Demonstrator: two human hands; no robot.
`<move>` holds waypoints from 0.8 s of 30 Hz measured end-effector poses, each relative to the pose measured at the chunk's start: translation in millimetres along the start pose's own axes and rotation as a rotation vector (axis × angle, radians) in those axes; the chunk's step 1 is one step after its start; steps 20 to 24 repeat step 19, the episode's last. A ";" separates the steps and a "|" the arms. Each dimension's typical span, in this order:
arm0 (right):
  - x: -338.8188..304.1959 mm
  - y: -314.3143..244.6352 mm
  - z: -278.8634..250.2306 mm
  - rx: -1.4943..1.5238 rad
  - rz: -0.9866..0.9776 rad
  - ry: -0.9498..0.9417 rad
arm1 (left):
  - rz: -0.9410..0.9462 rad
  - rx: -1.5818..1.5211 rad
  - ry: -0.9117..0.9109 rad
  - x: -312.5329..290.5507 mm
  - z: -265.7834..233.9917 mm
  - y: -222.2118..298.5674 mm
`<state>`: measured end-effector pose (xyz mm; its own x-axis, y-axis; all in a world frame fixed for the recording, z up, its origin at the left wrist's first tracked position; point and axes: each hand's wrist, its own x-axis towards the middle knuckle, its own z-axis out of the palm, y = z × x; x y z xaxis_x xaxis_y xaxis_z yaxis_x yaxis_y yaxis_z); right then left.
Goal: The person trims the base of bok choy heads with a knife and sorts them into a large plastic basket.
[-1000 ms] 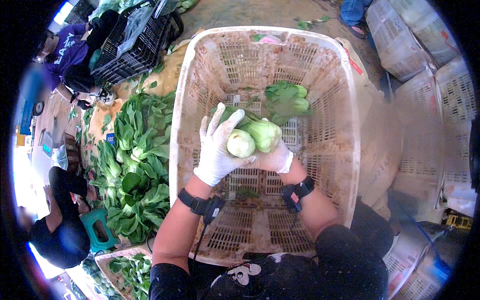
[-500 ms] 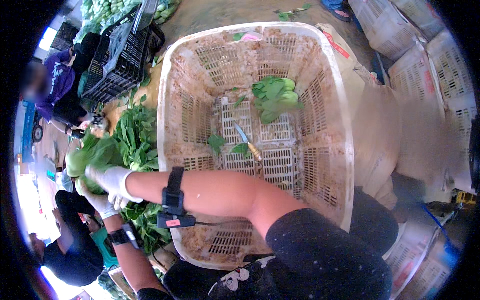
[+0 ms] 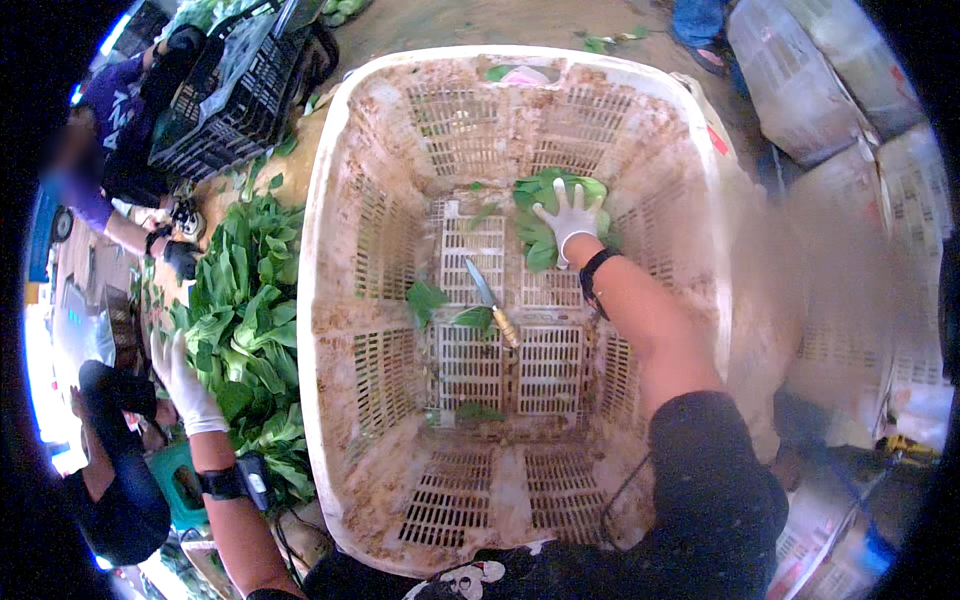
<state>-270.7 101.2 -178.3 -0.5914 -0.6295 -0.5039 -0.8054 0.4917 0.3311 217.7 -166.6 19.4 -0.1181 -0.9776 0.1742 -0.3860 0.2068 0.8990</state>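
A big white plastic crate (image 3: 312,330), stained brown, stands in front of me with slotted walls and floor. My right hand (image 3: 573,218), in a white glove, reaches inside it with fingers spread over several heads of bok choy (image 3: 541,250) on the floor at the far right. A knife (image 3: 494,302) with a wooden handle lies on the crate floor, beside loose green leaves (image 3: 426,300). Outside, to the left, my gloved left hand (image 3: 184,385) is open, its fingers stretched out at the edge of a large pile of bok choy (image 3: 243,330).
A black crate (image 3: 225,110) stands at the far left near a person in a purple top (image 3: 110,115), whose gloved hand is close to the pile. Another person in dark clothes (image 3: 120,490) sits at the lower left. White crates (image 3: 800,80) are stacked on the right.
My right hand has moved from the pile on the left into the crate, onto the bok choy there. My left hand has let go of the greens and opened.
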 end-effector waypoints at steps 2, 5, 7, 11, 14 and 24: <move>26.0 -9.7 22.2 0.110 0.018 0.132 | -0.028 -0.081 -0.042 -46.3 65.5 67.0; 53.2 -11.9 33.6 0.331 -0.005 0.232 | 0.003 -0.189 -0.236 -79.0 100.3 88.2; 45.4 14.5 44.1 0.536 -0.034 0.526 | 0.018 -0.291 -0.356 -102.8 123.0 97.2; -21.6 21.1 29.3 2.149 0.129 0.722 | 0.010 -0.417 -0.497 -144.1 143.2 106.0; -56.1 2.5 55.5 2.994 0.032 0.368 | -0.059 -0.418 -0.695 -154.2 160.5 94.4; -114.4 -87.7 -2.7 3.176 -0.661 -0.192 | 0.213 -0.134 -0.703 -158.0 154.4 91.2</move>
